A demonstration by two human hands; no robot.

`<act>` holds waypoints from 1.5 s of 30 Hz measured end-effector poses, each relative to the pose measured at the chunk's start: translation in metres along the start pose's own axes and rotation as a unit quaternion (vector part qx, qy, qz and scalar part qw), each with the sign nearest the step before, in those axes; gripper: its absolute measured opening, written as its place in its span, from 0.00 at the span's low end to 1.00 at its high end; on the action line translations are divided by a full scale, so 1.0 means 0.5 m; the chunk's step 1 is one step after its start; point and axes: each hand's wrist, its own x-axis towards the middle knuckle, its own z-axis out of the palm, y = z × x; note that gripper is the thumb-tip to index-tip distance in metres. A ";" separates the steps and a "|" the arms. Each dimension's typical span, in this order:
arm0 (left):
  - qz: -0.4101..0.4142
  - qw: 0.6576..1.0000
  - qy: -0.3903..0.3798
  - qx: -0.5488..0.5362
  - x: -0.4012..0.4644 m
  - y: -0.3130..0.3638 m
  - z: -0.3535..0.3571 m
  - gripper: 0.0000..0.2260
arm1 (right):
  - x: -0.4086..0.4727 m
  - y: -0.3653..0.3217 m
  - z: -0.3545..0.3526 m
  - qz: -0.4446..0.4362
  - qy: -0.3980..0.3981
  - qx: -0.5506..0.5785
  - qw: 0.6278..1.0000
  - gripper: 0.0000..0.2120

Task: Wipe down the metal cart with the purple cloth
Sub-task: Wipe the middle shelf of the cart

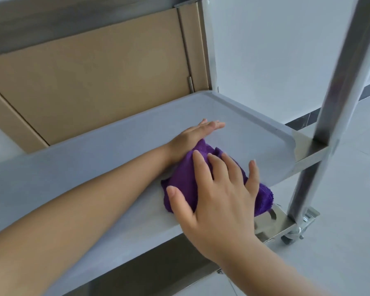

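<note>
Crumpled purple microfibre cloth [203, 178] sits on the grey tray shelf [115, 146] of the metal cart, toward its right end, near the front rim. Right hand [218, 195] lies flat on top of the cloth, fingers spread and straight, pressing it down. Left hand [192, 137] lies flat on the shelf just behind the cloth, fingers straight and together, heel touching the fabric. Steel upright post [329, 116] at right; caster wheel [291, 236] below on white tiled floor [340, 253]. Tan door [94, 77] behind.

cart shelf [115, 150]: matt grey metal | cloth [186, 174]: fuzzy purple fabric | floor [340, 253]: glossy tile
</note>
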 end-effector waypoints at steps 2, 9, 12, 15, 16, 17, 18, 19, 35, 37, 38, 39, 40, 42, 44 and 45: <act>0.001 1.000 -0.006 0.011 -0.009 -0.004 -0.003 0.19 | -0.023 -0.027 0.011 -0.042 -0.003 0.011 0.999 0.33; 0.001 0.997 -0.009 0.075 -0.005 -0.015 0.004 0.17 | -0.048 -0.052 0.043 -0.160 0.048 0.027 0.986 0.36; 0.018 0.997 0.005 0.075 0.009 -0.018 0.005 0.16 | -0.028 -0.018 0.041 -0.187 0.068 0.050 0.979 0.36; 0.019 0.996 -0.007 0.092 0.015 -0.018 0.002 0.16 | -0.008 0.023 0.035 -0.189 0.076 0.051 0.978 0.36; 0.016 0.994 -0.016 0.104 0.016 -0.015 0.003 0.16 | -0.001 0.037 0.032 -0.188 0.083 0.048 0.977 0.35; 0.014 0.993 -0.022 0.116 0.018 -0.013 0.003 0.16 | 0.006 0.052 0.030 -0.188 0.092 0.046 0.977 0.35; 0.013 0.992 -0.025 0.120 0.020 -0.014 0.002 0.16 | 0.012 0.068 0.026 -0.188 0.103 0.044 0.976 0.35; 0.012 0.993 -0.024 0.119 0.021 -0.013 0.002 0.18 | 0.019 0.083 0.022 -0.188 0.113 0.041 0.975 0.34; 0.042 0.996 0.082 0.003 0.000 0.111 0.065 0.06 | 0.090 0.216 -0.055 0.083 0.238 0.176 0.951 0.20; 0.094 0.988 0.120 0.031 0.005 0.126 0.076 0.09 | 0.099 0.243 -0.078 0.126 0.278 0.210 0.929 0.18; 0.116 0.984 0.128 0.034 0.011 0.134 0.081 0.11 | 0.102 0.256 -0.087 0.142 0.289 0.216 0.922 0.16; 0.128 0.983 0.129 0.029 0.020 0.143 0.085 0.13 | 0.105 0.267 -0.092 0.154 0.294 0.219 0.918 0.15; 0.132 0.982 0.130 0.029 0.034 0.151 0.088 0.13 | 0.106 0.273 -0.094 0.164 0.296 0.220 0.915 0.14; 0.143 0.978 0.143 0.049 0.071 0.163 0.092 0.11 | 0.103 0.276 -0.092 0.169 0.295 0.217 0.915 0.13; 0.168 0.957 0.195 0.132 0.114 0.173 0.086 0.07 | 0.100 0.272 -0.087 0.150 0.302 0.206 0.918 0.13; 0.178 0.940 0.221 0.190 0.133 0.175 0.082 0.08 | 0.099 0.269 -0.085 0.132 0.308 0.198 0.921 0.14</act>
